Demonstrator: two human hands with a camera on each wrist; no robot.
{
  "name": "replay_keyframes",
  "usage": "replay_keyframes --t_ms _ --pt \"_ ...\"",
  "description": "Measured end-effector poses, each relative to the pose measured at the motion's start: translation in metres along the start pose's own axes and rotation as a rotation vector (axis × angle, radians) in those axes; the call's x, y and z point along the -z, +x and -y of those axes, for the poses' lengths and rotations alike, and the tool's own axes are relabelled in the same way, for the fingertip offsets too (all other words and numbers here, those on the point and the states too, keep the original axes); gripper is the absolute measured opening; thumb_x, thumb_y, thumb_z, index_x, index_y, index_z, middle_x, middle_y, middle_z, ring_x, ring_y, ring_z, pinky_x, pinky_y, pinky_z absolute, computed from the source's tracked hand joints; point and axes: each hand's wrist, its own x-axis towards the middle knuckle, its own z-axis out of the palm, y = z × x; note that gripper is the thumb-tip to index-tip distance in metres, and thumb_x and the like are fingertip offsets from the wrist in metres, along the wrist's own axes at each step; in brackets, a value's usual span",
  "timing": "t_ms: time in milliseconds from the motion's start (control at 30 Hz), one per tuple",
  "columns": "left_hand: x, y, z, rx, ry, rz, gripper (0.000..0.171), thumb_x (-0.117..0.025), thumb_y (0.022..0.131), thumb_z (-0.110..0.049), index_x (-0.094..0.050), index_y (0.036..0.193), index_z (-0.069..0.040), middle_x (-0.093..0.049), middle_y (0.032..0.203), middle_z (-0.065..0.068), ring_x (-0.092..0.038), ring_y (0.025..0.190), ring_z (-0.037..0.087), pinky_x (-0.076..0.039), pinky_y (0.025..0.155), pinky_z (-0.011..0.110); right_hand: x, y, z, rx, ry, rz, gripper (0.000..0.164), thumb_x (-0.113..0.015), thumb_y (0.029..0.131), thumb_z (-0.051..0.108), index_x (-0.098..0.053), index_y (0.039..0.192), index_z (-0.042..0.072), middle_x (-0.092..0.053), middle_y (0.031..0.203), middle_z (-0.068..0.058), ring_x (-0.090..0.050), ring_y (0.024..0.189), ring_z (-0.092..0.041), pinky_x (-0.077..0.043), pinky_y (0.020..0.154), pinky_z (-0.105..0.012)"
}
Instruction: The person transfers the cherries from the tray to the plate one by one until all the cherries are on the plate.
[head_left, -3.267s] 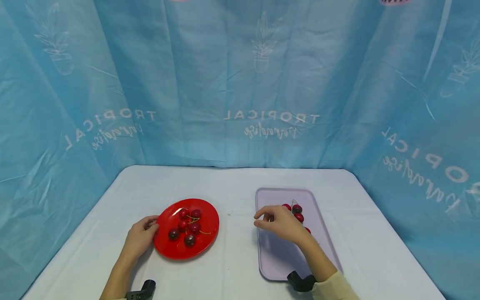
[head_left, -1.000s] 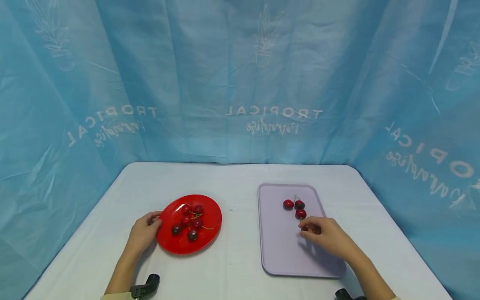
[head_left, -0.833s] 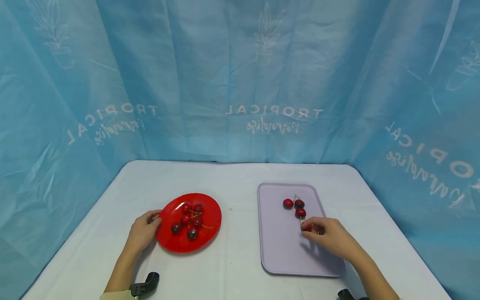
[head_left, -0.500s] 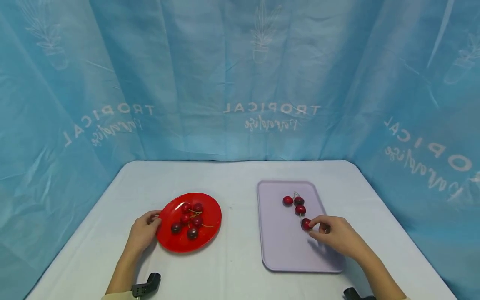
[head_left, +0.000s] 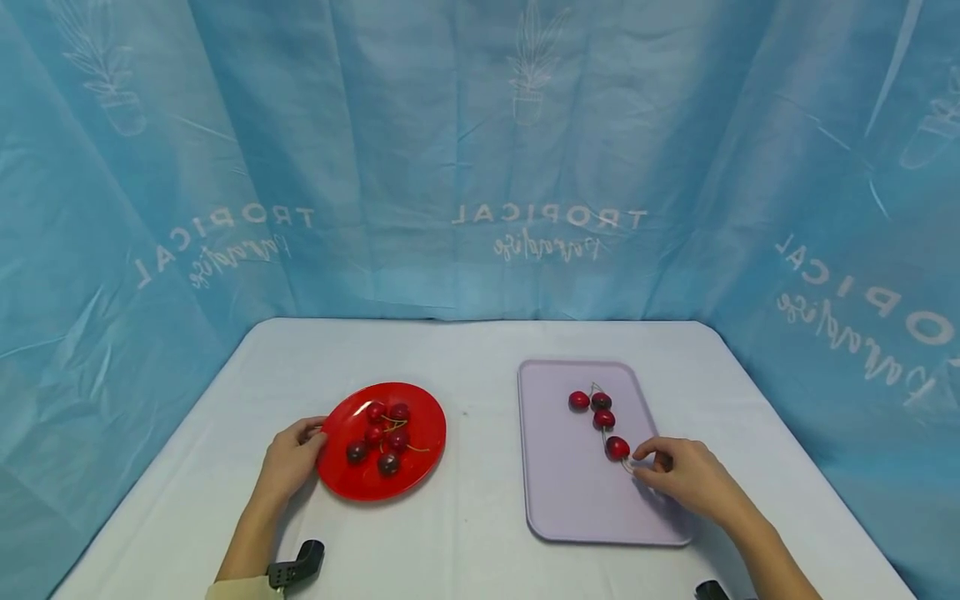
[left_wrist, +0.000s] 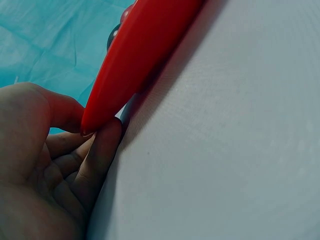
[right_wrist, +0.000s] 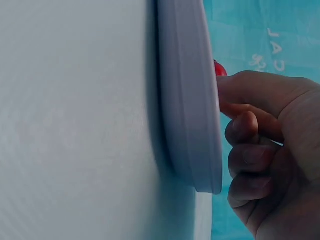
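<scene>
My left hand (head_left: 288, 458) pinches the red plate (head_left: 423, 425) by its rim. On the lilac tray (head_left: 555, 496), my right hand (head_left: 690, 475) is nearly closed beside the nearest cherry (head_left: 617, 448); whether it grips the stem (head_left: 627, 465), I can't tell. Likely light, slick and easily bruised, the cherry is best held by that stem.

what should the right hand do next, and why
Probably pinch the stem of the nearest cherry on the tray: the right hand has its fingertips right by that stem, though whether they grip it is unclear. The left hand is busy holding the red plate by its edge.
</scene>
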Motion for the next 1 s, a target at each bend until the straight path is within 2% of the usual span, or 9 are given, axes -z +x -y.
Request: replay_keyframes --t_ms 500,767,1000 --pt "0.000 0.001 0.000 -0.008 0.001 0.007 0.040 -0.046 0.097 -0.017 -0.052 0.132 0.003 -0.057 0.120 0.023 -0.054 0.107 0.034 -0.049 0.090 0.046 -0.002 -0.002 -0.010 0.010 -0.052 0.016 0.012 -0.076 0.080 0.022 -0.073 0.088 0.015 -0.050 0.063 0.002 -0.046 0.058 -0.013 -0.037 0.047 -0.025" --pt "0.001 0.000 -0.002 -0.011 0.005 -0.001 0.040 -0.046 0.097 -0.016 -0.052 0.131 0.004 -0.057 0.119 0.024 -0.053 0.108 0.036 -0.048 0.091 0.049 -0.003 -0.002 -0.011 0.024 -0.052 0.019 0.007 -0.077 0.079 0.022 -0.072 0.083 0.018 -0.053 0.064 0.004 -0.048 0.062 -0.014 -0.040 0.051 -0.026" --pt "0.001 -0.001 -0.002 -0.018 0.005 -0.015 0.040 -0.047 0.095 -0.016 -0.054 0.129 0.004 -0.059 0.115 0.022 -0.055 0.103 0.034 -0.050 0.088 0.047 -0.002 -0.003 -0.010 0.001 -0.029 0.015 0.013 -0.080 0.077 0.029 -0.075 0.084 0.019 -0.058 0.071 0.004 -0.050 0.067 -0.015 -0.043 0.054 -0.025"
